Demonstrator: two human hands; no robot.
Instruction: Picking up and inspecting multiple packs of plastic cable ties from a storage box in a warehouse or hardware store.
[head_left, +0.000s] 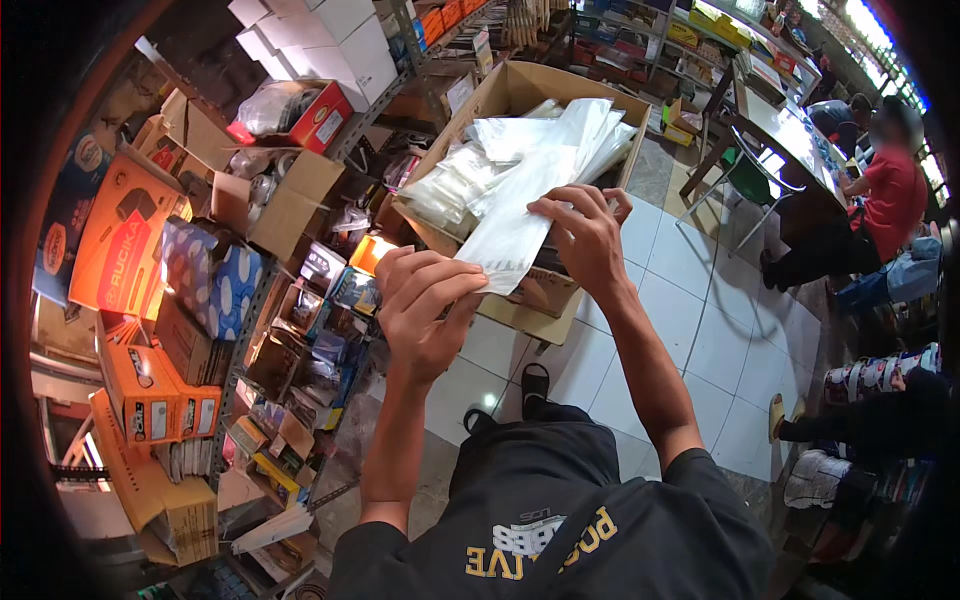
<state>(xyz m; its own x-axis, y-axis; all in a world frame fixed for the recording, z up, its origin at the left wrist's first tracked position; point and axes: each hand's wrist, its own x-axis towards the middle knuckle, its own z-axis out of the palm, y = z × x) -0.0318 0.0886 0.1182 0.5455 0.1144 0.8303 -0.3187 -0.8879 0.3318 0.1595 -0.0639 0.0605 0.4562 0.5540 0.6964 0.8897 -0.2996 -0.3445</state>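
Observation:
A long, flat bundle of white translucent plastic bags (517, 217) stretches away from me over a cardboard box. My left hand (431, 304) pinches its near corner between thumb and fingers. On the bundle's right edge lie the fingertips of my right hand (589, 232), bent and spread; whether they grip it I cannot tell. Beneath and beyond, the open cardboard box (634, 112) holds more clear plastic bags (442, 184) in loose stacks. Part of the box's near side is hidden by the bundle and my hands.
Metal shelving (247, 375) crammed with cartons runs along the left, with white boxes (330, 45) on top. Right of the box, a green chair (750, 176) stands by a table (784, 112). A person in a red shirt (892, 195) sits there. White floor tiles (667, 270) lie between.

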